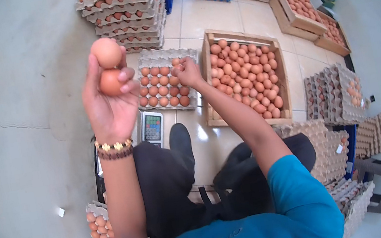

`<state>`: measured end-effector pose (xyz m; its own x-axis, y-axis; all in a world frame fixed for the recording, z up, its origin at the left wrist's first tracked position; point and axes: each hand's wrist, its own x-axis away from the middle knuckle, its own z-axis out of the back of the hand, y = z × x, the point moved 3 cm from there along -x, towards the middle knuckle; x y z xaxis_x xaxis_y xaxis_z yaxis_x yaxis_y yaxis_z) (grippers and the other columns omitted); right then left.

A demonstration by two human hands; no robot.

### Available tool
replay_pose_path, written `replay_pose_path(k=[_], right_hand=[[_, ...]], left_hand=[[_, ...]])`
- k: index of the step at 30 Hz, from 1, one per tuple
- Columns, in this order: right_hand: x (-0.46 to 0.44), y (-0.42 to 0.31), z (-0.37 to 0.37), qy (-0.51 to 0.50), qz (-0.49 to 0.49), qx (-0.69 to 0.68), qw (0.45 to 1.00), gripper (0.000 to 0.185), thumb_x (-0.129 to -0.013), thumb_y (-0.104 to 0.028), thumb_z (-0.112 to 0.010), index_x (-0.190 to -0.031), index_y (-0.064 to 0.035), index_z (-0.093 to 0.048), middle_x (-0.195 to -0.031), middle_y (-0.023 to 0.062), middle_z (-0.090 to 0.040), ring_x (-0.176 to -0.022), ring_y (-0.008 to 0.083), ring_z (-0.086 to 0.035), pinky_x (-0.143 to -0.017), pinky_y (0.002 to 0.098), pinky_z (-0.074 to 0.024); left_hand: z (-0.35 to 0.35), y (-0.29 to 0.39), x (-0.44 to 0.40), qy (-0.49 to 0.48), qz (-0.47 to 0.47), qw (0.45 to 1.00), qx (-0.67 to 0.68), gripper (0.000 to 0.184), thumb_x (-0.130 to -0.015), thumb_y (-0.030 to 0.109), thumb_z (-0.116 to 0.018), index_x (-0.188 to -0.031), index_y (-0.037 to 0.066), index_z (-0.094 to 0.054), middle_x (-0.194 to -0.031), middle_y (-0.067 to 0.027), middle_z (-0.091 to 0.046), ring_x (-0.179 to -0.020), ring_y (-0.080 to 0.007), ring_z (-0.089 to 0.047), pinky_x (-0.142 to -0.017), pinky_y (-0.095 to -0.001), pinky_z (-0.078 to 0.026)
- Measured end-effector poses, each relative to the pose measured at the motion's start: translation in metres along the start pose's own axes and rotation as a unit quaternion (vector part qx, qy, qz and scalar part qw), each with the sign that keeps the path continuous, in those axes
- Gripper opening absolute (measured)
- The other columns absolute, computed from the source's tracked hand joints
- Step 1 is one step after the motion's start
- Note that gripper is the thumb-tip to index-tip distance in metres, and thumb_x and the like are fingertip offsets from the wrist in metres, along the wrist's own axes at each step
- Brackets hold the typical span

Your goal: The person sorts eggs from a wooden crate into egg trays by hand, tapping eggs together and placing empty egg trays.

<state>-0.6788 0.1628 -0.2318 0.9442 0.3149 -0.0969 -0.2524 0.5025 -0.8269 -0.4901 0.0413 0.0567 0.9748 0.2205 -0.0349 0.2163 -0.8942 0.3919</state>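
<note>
My left hand (110, 113) is raised at the left, palm up, with its fingers curled round two brown eggs. The upper egg (106, 52) rests against the lower, darker egg (111, 82). My right hand (189, 74) reaches down over a grey pulp egg tray (159, 54) on the floor. Its fingers are closed round an egg (175, 70) at the tray's right side, partly hidden by the hand. Rows of brown eggs (162, 91) fill the nearer part of the tray.
A wooden crate (283, 78) full of loose eggs stands right of the tray. A digital scale (152, 127) lies near my left foot. Tall stacks of filled trays (125, 16) rise at the back left. More crates (301, 25) and tray stacks (332, 95) line the right.
</note>
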Motion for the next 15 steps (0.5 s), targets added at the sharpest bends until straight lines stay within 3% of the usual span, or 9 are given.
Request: replay_pose_path(k=[3, 4, 7, 8, 11, 15], right_hand=[[-0.040, -0.012, -0.026, -0.081, 0.070, 0.038, 0.994, 0.035, -0.084, -0.019, -0.068, -0.110, -0.0041, -0.051, -0.089, 0.0160, -0.066, -0.080, 0.0363, -0.066, -0.075, 0.0491, -0.0513], [-0.051, -0.011, -0.036, -0.065, 0.098, 0.098, 0.988, 0.032, -0.084, -0.016, -0.067, -0.110, -0.0063, -0.050, -0.092, 0.0174, -0.066, -0.090, 0.0384, -0.064, -0.080, 0.0502, -0.0507], [-0.077, -0.006, -0.064, -0.086, 0.144, 0.198, 0.966, 0.030, -0.085, -0.011, -0.063, -0.111, -0.0062, -0.049, -0.093, 0.0173, -0.066, -0.102, 0.0367, -0.062, -0.084, 0.0501, -0.0498], [-0.080, -0.004, -0.066, -0.135, 0.123, 0.187, 0.965, 0.020, -0.087, -0.010, -0.059, -0.105, -0.0052, -0.055, -0.098, 0.0174, -0.066, -0.108, 0.0366, -0.058, -0.087, 0.0471, -0.0501], [-0.093, 0.012, -0.078, -0.245, 0.144, 0.243, 0.928, 0.017, -0.085, -0.008, -0.060, -0.101, -0.0039, -0.064, -0.104, 0.0172, -0.066, -0.107, 0.0365, -0.058, -0.090, 0.0481, -0.0512], [-0.085, -0.001, -0.028, -0.037, 0.167, 0.118, 0.978, 0.018, -0.086, -0.012, -0.060, -0.098, -0.0027, -0.069, -0.101, 0.0176, -0.065, -0.097, 0.0345, -0.062, -0.086, 0.0453, -0.0513]], left_hand=[[-0.005, -0.002, 0.002, 0.048, -0.012, 0.998, -0.033, 0.052, -0.104, 0.035, -0.048, -0.144, 0.002, -0.039, -0.122, -0.0148, -0.059, -0.075, -0.0133, -0.050, -0.062, -0.0244, -0.046], [-0.007, -0.005, 0.003, 0.066, -0.009, 0.997, -0.034, 0.053, -0.105, 0.035, -0.047, -0.144, 0.002, -0.038, -0.122, -0.0147, -0.059, -0.075, -0.0131, -0.050, -0.062, -0.0243, -0.046], [-0.017, -0.013, 0.000, 0.089, -0.003, 0.995, -0.038, 0.053, -0.105, 0.037, -0.045, -0.145, 0.003, -0.037, -0.123, -0.0141, -0.059, -0.075, -0.0126, -0.049, -0.061, -0.0242, -0.045], [-0.018, -0.014, 0.000, 0.093, 0.000, 0.995, -0.039, 0.053, -0.105, 0.037, -0.045, -0.145, 0.003, -0.037, -0.123, -0.0139, -0.059, -0.075, -0.0124, -0.049, -0.061, -0.0242, -0.044], [-0.019, -0.019, -0.003, 0.098, 0.008, 0.995, -0.031, 0.053, -0.105, 0.037, -0.044, -0.145, 0.003, -0.037, -0.124, -0.0137, -0.059, -0.074, -0.0125, -0.049, -0.061, -0.0244, -0.043], [-0.010, -0.011, 0.000, 0.097, 0.015, 0.995, 0.019, 0.051, -0.105, 0.036, -0.046, -0.143, 0.003, -0.040, -0.123, -0.0141, -0.059, -0.076, -0.0143, -0.051, -0.063, -0.0250, -0.046]])
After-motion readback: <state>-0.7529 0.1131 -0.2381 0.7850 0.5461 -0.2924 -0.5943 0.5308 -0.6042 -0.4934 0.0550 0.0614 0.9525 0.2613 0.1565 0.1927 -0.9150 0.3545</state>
